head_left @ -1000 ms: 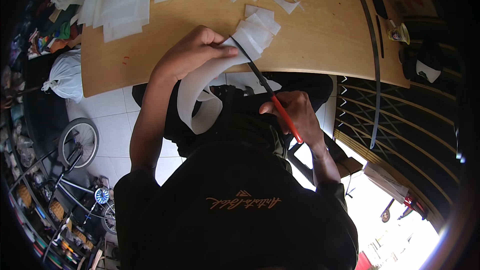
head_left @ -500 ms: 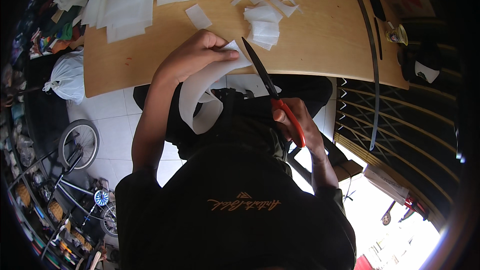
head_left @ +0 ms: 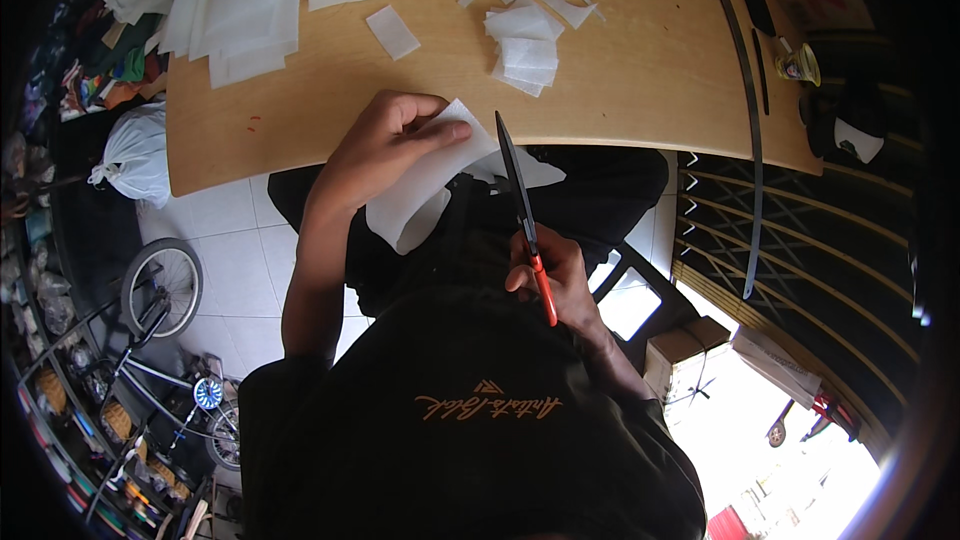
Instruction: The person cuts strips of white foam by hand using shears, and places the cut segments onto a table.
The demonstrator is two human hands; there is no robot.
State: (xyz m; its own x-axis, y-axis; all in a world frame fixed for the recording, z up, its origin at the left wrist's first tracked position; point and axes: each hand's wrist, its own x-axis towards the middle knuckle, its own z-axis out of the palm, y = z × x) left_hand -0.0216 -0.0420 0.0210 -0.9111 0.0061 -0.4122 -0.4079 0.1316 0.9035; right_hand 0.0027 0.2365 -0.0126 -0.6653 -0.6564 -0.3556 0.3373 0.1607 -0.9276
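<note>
My left hand (head_left: 405, 145) pinches one end of a white fabric-like strip (head_left: 400, 210) between thumb and fingers. The strip hangs down over my lap and curls at its lower end. In my right hand (head_left: 560, 275) is a pair of scissors (head_left: 522, 205) with red handles and dark blades. Its blades look closed, and the tip points up, a little to the right of the strip's held end. Several small white cut pieces (head_left: 528, 45) lie in a loose pile on the table, with one rectangular piece (head_left: 393, 32) off to the left.
Stacks of long white sheets (head_left: 235, 20) lie on the wooden table (head_left: 640, 80) at the far left. A long thin dark strip (head_left: 748, 120) hangs over its right edge near a yellow cup (head_left: 798, 65). Left of the table sit a white bag (head_left: 140, 155) and a bicycle (head_left: 160, 290).
My left hand has come down slightly with the strip. My right hand has drawn the scissors down and to the left, and they stand more upright.
</note>
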